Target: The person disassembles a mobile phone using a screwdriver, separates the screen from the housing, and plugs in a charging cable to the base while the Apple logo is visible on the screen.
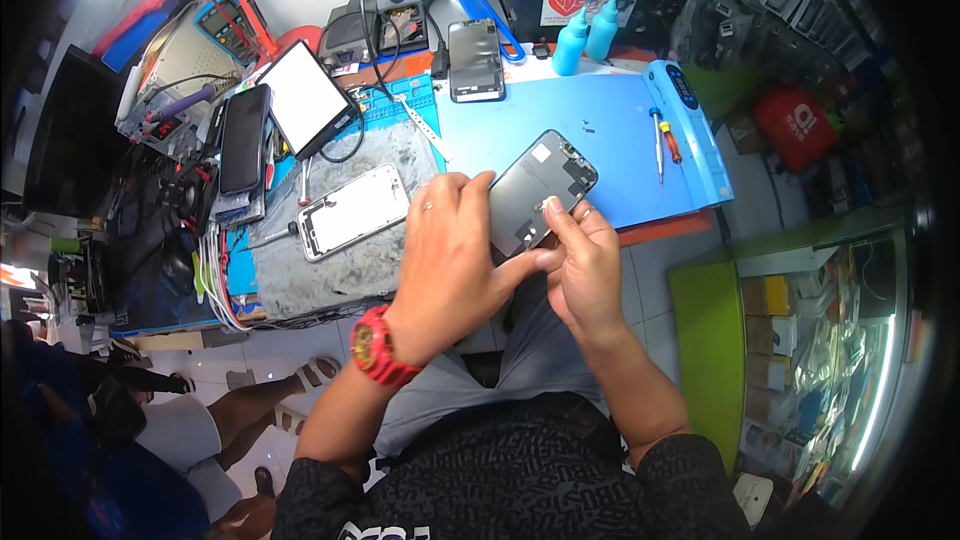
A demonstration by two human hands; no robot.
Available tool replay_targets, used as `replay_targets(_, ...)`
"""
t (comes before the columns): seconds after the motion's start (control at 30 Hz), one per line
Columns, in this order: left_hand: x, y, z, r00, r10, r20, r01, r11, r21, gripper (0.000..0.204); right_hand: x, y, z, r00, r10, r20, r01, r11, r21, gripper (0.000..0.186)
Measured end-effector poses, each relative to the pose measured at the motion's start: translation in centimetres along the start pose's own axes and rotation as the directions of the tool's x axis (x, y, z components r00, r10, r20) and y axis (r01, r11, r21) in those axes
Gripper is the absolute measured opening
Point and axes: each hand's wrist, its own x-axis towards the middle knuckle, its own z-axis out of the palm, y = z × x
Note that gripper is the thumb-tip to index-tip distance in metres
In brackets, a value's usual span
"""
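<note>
Between my two hands I hold a phone screen [530, 180], its dark grey back turned up and tilted over the front edge of the blue mat. My left hand [450, 255], with a red watch [382, 345] on the wrist, grips its left edge. On the lower right edge, my right hand [585, 260] is closed with the thumb pressed on the back near a small connector. To the left, a white phone frame [353, 212] lies on a grey cloth. Another dark phone screen [476, 61] lies at the far side of the blue mat [620, 140].
Two screwdrivers [658, 145] lie on the mat's right, beside a blue device with a display [683, 88]. Two light-blue bottles [570, 43] stand behind. Tweezers [425, 127] lie left of the mat; a black phone [245, 138] rests on a stack. A glass cabinet [830, 360] stands at right.
</note>
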Motion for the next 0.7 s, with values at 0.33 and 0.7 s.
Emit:
replay_targets(0.33, -2.6, -10.4, -8.7, 0.998, 0.032, 0.062, -0.054, 0.916, 0.398, 0.095, -0.9, -2.2, -3.2, 0.99, 0.031, -0.138, -0.025, 0.998, 0.049, 0.022)
replay_targets(0.7, -0.9, -14.2, -10.4, 0.976, 0.052, 0.21, -0.127, 0.924, 0.361, 0.086, -1.0, -2.8, -4.5, 0.994, -0.038, -0.099, 0.038, 0.999, -0.005, 0.021)
